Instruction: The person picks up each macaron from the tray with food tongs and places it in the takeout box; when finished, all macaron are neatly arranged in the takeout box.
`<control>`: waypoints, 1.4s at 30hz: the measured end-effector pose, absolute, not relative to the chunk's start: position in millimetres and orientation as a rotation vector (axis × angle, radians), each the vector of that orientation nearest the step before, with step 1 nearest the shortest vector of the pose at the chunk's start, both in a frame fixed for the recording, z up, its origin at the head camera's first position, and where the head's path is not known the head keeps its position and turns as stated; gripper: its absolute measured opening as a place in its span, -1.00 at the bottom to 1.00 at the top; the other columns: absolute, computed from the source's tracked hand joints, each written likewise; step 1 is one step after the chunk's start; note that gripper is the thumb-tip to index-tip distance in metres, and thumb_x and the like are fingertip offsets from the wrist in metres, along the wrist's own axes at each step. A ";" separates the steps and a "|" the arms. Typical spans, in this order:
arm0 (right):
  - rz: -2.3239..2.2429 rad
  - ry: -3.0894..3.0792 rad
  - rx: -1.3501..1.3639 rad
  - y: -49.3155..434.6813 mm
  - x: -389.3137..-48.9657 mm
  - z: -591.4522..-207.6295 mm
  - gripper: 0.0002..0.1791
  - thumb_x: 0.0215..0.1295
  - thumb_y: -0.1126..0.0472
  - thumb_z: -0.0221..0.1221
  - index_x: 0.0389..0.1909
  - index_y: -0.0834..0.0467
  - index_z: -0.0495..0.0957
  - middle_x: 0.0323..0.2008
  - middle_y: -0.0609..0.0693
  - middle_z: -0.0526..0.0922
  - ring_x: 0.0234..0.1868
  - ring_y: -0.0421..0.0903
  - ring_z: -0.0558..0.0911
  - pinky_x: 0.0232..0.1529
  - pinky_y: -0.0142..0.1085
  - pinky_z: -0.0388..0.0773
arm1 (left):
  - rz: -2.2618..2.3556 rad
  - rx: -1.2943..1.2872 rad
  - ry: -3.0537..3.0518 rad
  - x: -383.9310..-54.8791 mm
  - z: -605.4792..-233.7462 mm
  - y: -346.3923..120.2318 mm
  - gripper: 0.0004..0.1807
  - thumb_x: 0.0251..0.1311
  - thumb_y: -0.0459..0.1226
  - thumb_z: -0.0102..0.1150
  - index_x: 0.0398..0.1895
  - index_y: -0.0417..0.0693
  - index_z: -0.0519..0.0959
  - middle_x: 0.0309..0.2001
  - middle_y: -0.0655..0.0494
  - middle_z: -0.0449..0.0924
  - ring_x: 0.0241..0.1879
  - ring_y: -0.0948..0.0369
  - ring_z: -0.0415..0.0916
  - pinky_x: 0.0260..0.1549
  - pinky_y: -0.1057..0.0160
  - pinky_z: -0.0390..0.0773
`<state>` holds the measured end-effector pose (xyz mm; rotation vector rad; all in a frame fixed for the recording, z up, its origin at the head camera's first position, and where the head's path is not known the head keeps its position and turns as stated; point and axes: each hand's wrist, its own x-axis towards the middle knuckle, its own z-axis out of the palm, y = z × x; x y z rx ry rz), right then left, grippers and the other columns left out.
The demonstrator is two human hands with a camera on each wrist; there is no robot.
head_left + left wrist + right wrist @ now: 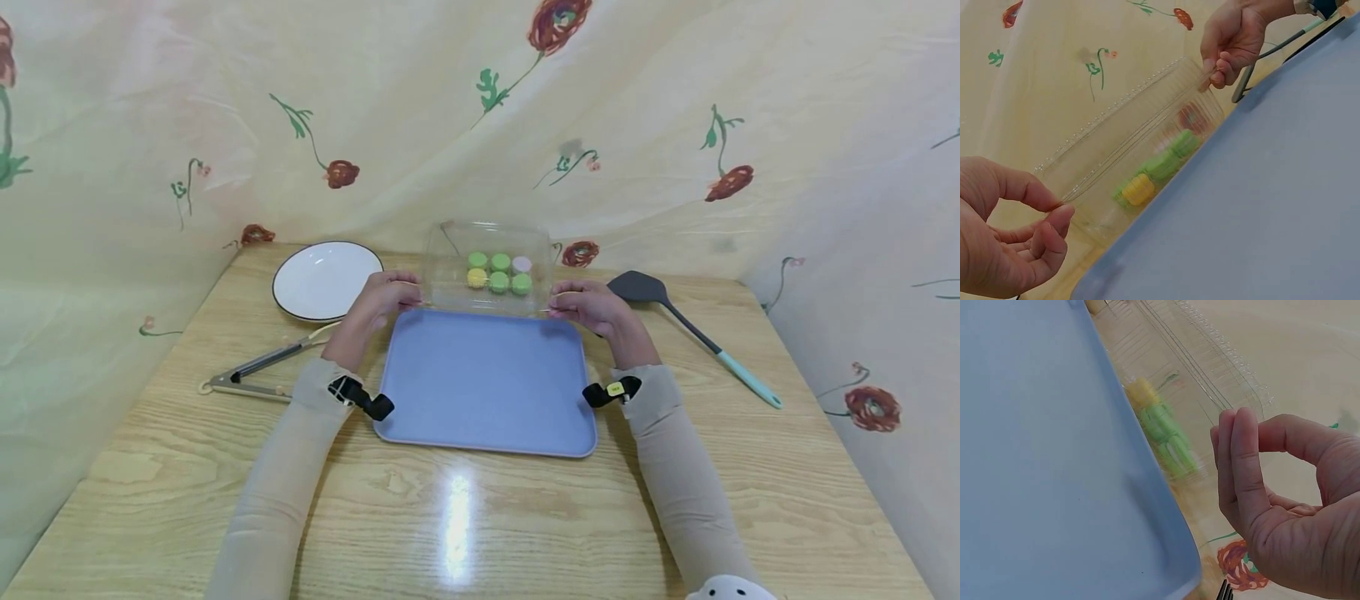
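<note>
A clear plastic box [448, 287] with several macarons [499, 283] in it, green, yellow and pale lilac, stands behind the blue tray [483, 383]. My left hand [386, 297] pinches the box's rim at its near left corner between thumb and fingers. At the near right corner my right hand [588, 304] pinches the same rim. Seen from the left wrist, the box's ridged wall [1210, 112] and lip run between the two hands. In the right wrist view, the thumb and fingertips [1245, 422] meet at the lip.
A white dark-rimmed plate [327, 279] lies at the back left, with tongs [258, 367] in front, partly behind my left arm. On the right lies a spatula [637, 286] with a mint handle. Dark tines [1225, 591] show beside the tray. A flowered cloth [420, 108] hangs behind.
</note>
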<state>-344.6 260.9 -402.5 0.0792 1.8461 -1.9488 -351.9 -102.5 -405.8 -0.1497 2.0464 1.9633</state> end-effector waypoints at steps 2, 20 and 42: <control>-1.954 1.842 0.086 261.0 -344.1 -402.0 -0.90 0.45 0.49 0.06 -0.15 0.25 0.46 -0.36 -0.01 0.69 -0.34 -0.19 0.74 -0.19 -0.42 0.68 | 1.969 -0.152 2.039 -351.2 -405.7 -101.8 -0.75 0.22 -0.47 0.15 -0.02 -0.27 0.53 -0.56 0.27 0.59 -0.51 0.37 0.59 -0.35 0.38 0.51; -1.945 1.754 0.030 265.9 -344.2 -402.8 -0.85 0.49 0.50 0.01 -0.15 0.23 0.49 -0.29 0.02 0.70 -0.23 -0.15 0.75 -0.12 -0.41 0.68 | 1.922 -0.101 1.995 -353.4 -406.2 -111.2 -0.51 0.35 -0.44 0.20 0.34 -0.31 0.48 -0.20 0.15 0.62 -0.28 0.35 0.64 0.03 0.27 0.58; -1.856 1.804 0.050 267.1 -347.3 -404.6 -0.78 0.54 0.41 0.01 0.12 0.26 0.37 -0.27 -0.03 0.77 -0.21 -0.17 0.77 -0.09 -0.37 0.69 | 1.823 -0.008 2.066 -355.9 -411.1 -117.3 -0.50 0.42 -0.40 0.14 0.39 -0.33 0.41 0.16 -0.25 0.62 -0.26 0.38 0.66 0.16 0.20 0.58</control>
